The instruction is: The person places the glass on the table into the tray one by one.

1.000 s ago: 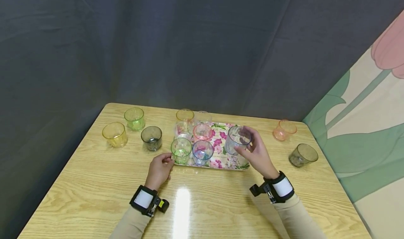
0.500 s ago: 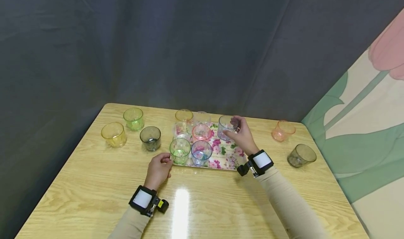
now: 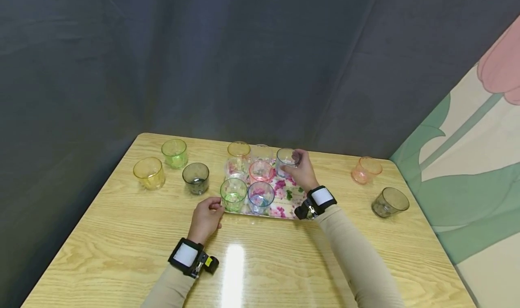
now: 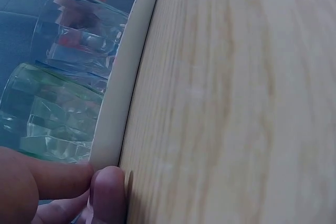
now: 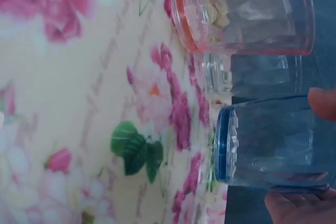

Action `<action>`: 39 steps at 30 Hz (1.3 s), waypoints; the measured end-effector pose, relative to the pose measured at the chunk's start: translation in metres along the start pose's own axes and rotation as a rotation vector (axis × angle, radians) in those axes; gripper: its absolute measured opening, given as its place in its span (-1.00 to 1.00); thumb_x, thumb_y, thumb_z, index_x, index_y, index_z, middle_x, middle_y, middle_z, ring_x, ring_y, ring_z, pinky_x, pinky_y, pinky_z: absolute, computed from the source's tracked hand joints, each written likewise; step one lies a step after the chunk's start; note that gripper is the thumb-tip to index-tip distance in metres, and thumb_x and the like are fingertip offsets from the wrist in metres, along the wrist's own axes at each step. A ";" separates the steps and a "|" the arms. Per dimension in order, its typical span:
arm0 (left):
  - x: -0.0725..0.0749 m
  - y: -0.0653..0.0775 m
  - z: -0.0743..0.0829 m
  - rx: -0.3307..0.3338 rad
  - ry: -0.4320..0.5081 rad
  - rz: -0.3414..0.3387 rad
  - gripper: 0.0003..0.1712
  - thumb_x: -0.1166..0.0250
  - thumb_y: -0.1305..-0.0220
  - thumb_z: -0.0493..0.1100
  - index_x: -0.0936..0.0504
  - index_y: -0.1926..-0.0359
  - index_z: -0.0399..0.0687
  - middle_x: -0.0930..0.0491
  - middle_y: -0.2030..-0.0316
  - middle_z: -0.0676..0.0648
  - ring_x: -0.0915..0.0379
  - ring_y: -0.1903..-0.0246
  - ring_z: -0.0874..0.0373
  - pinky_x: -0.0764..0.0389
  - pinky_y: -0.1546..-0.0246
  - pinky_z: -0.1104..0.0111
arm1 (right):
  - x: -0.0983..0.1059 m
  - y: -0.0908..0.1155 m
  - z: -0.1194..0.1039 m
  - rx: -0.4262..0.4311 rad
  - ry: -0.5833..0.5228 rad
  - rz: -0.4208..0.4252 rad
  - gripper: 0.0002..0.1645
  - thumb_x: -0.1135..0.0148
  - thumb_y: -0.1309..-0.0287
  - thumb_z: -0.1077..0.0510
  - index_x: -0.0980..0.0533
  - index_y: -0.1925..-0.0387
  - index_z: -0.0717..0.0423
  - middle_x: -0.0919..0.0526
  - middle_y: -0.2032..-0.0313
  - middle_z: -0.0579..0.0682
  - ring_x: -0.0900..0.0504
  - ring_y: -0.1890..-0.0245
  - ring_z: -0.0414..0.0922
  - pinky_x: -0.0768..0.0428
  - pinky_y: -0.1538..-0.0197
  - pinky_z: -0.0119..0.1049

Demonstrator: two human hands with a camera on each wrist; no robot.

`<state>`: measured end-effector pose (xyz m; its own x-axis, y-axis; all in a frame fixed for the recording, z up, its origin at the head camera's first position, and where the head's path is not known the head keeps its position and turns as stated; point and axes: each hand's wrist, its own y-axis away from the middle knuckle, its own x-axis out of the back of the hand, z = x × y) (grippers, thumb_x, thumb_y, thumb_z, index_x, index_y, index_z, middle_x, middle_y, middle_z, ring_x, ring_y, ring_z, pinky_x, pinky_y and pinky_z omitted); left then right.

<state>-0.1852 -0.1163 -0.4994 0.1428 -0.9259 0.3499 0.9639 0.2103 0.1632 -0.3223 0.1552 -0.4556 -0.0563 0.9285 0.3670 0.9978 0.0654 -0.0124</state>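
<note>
Pale-blue cup [image 3: 283, 160] is held in the right hand [image 3: 304, 171], thumb on one wall, fingers on the opposite wall. From that hand it lies at 10 o'clock, by the far edge of the floral tray [image 3: 286, 204]. Long axis appears upright: base facing the tray, mouth up. Contact between base and tray cannot be confirmed.

Governing relation, as judged: clearance at the cup's 9 o'clock side, where a clear cup [image 3: 261, 152] stands just beside it; whether the walls touch cannot be told. A pink cup [image 3: 261, 171] is near at 8 o'clock. Right hand is much the nearer of the two. Left hand [image 3: 206, 215] is well apart from the held cup, at 8 o'clock, pinching the tray's rim at its near left corner.

Further out on the tray: a green cup [image 3: 233, 196] beside the left hand, a second blue cup [image 3: 261, 198] at its 3 o'clock, and an amber cup [image 3: 239, 150] at the far left.

On the table [image 3: 122, 254], outside the tray: a grey cup [image 3: 196, 179] and a yellow cup [image 3: 149, 174] toward 9 o'clock; an orange-pink cup [image 3: 366, 170] and a smoky cup [image 3: 390, 202] toward 3 o'clock.
</note>
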 end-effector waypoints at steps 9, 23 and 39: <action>0.002 0.000 -0.001 0.007 -0.010 -0.002 -0.65 -0.22 -0.34 -0.33 -0.58 -0.12 -0.34 -0.57 0.21 -0.22 -0.45 0.57 0.22 -0.59 0.62 0.39 | -0.009 -0.007 0.005 -0.029 -0.010 -0.020 -0.02 -0.35 -0.17 0.26 0.03 -0.45 0.25 -0.21 -0.29 0.26 -0.24 -0.27 0.10 -0.31 -0.37 -0.01; 0.003 0.001 0.002 0.018 0.005 0.003 -0.65 -0.22 -0.34 -0.34 -0.58 -0.13 -0.34 -0.54 0.21 -0.20 -0.44 0.55 0.22 -0.59 0.62 0.41 | -0.015 -0.019 0.010 -0.019 -0.010 -0.011 -0.03 -0.36 -0.17 0.28 0.05 -0.41 0.21 -0.12 -0.44 0.25 -0.11 -0.51 0.11 -0.18 -0.53 -0.06; 0.000 -0.001 0.000 -0.004 -0.019 -0.001 -0.63 -0.23 -0.33 -0.31 -0.60 -0.14 -0.32 -0.57 0.22 -0.19 -0.44 0.67 0.24 -0.56 0.64 0.42 | -0.009 -0.017 0.009 -0.022 0.069 -0.046 0.18 -0.40 -0.15 0.20 0.23 -0.50 0.21 -0.06 -0.39 0.28 -0.11 -0.43 0.15 -0.28 -0.42 0.05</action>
<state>-0.1856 -0.1168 -0.4997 0.1380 -0.9198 0.3672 0.9648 0.2087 0.1601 -0.3392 0.1488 -0.4669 -0.0998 0.8974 0.4298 0.9948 0.0981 0.0262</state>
